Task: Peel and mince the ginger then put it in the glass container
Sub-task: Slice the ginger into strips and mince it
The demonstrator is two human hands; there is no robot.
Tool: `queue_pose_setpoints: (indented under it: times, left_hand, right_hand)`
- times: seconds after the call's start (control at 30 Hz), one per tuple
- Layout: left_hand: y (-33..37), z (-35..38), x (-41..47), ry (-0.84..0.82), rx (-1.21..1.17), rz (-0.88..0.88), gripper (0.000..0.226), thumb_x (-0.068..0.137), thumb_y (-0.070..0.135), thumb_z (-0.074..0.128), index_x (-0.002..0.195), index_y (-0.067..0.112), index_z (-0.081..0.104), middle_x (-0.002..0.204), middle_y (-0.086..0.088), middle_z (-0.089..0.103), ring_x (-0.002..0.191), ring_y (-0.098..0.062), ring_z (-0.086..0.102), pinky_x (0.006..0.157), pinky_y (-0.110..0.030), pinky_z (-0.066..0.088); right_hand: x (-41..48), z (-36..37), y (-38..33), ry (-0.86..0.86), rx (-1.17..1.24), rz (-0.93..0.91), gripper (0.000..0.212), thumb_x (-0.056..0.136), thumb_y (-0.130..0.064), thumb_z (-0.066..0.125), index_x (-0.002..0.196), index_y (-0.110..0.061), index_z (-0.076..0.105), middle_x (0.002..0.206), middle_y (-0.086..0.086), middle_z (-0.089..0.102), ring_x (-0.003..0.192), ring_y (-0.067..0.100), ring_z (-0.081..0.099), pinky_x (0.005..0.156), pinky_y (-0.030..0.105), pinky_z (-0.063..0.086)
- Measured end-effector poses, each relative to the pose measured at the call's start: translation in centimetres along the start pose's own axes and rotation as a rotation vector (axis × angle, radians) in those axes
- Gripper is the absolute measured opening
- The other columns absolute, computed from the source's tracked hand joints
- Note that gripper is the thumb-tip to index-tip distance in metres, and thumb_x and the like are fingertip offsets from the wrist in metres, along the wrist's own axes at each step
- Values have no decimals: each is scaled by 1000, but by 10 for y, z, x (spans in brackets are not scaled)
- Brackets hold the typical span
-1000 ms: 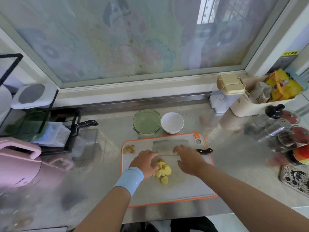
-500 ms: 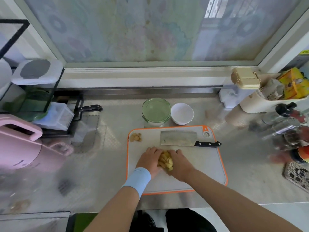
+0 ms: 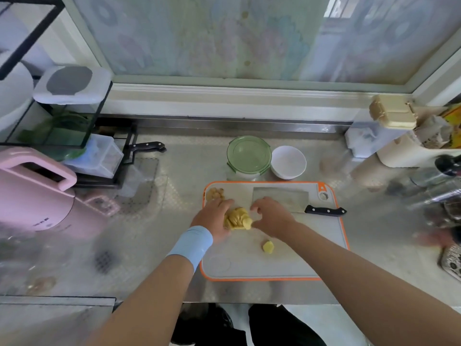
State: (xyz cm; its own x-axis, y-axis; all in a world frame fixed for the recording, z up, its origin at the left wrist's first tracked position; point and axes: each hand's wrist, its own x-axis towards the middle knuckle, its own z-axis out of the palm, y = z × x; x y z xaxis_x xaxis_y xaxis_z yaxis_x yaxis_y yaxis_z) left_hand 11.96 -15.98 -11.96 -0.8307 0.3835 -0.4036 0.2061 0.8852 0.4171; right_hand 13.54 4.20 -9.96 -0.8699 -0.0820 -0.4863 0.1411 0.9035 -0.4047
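Bracketing the heap of ginger slices on the cutting board: left hand cupped loosely against its left flank, right hand with fingers curled at its right – whether it pinches a slice cannot be told. Stray slice toward the near edge; cleaver just behind the hands; glass container beyond the far edge – open board at the near-left corner

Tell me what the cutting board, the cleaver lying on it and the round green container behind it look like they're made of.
Cutting board: likely plastic, matte pale grey with an orange rim. Cleaver: metal blade, dull grey sheen; black handle with pale rivets, material unclear. Green container: translucent, glossy, so glass or clear plastic; this view can't settle which.
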Motion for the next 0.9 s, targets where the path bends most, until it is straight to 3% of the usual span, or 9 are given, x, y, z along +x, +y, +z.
queue_pose_setpoints:
  times: [0.07, 0.17, 0.33, 0.43, 0.53, 0.63, 0.73, 0.9]
  left_hand:
    - [7, 1, -3, 19, -6, 36, 84, 76, 31, 72, 149, 33, 31, 148, 2, 35, 139, -22, 31, 107, -39, 40]
    - [17, 7, -4, 28, 28, 98, 85, 75, 31, 74, 148, 31, 31, 145, 3, 35, 137, -21, 28, 109, -36, 34]
    - [14, 12, -10, 97, -5, 87, 75, 79, 36, 67, 146, 30, 36, 143, 4, 36, 135, -22, 30, 109, -34, 32]
    - [8, 9, -15, 212, -57, 61, 62, 85, 32, 64, 143, 27, 42, 142, 2, 41, 135, -23, 33, 110, -35, 35]
    - [7, 3, -20, 227, -110, 6, 58, 87, 28, 61, 142, 26, 43, 143, 2, 41, 134, -23, 33, 108, -37, 37]
    - [5, 4, -27, 198, -103, -2, 58, 88, 26, 60, 143, 26, 42, 141, 3, 41, 132, -21, 35, 106, -33, 37]
    - [2, 9, -33, 162, -88, -14, 62, 88, 28, 62, 146, 26, 38, 141, 2, 39, 131, -20, 34, 106, -31, 36]
    - [4, 15, -31, 91, -43, -42, 81, 81, 40, 70, 150, 31, 26, 145, 4, 31, 135, -21, 29, 100, -39, 44]
  right_hand:
    - [-15, -3, 11, -52, -117, 43, 42, 74, -38, 80, 111, -28, 62, 117, -3, 57, 114, 18, 55, 92, 29, 45]
    - [-37, 10, 21, -153, -211, 60, 38, 74, -44, 75, 106, -29, 61, 113, -5, 55, 110, 18, 56, 85, 28, 45]
    - [-42, 22, 20, -160, -128, 25, 17, 81, -27, 70, 92, -25, 58, 111, 3, 58, 105, 24, 56, 82, 29, 46]
    - [-35, 15, 8, -157, -7, 28, 13, 80, -21, 72, 91, -22, 66, 102, 2, 63, 96, 21, 60, 77, 29, 52]
    - [-25, 9, -11, -141, 70, -23, 16, 81, -17, 69, 97, -19, 71, 96, -3, 65, 91, 18, 61, 76, 26, 51]
    - [-20, 13, -29, -115, 35, -108, 19, 83, -18, 62, 100, -20, 69, 92, -6, 66, 94, 18, 63, 85, 25, 49]
    - [-18, 19, -32, -58, 34, -154, 20, 81, -23, 68, 102, -20, 66, 87, -10, 60, 88, 14, 59, 82, 23, 45]
    - [-12, 19, -12, 66, 82, -47, 49, 74, -20, 80, 117, -20, 55, 111, 0, 51, 99, 22, 57, 87, 30, 45]
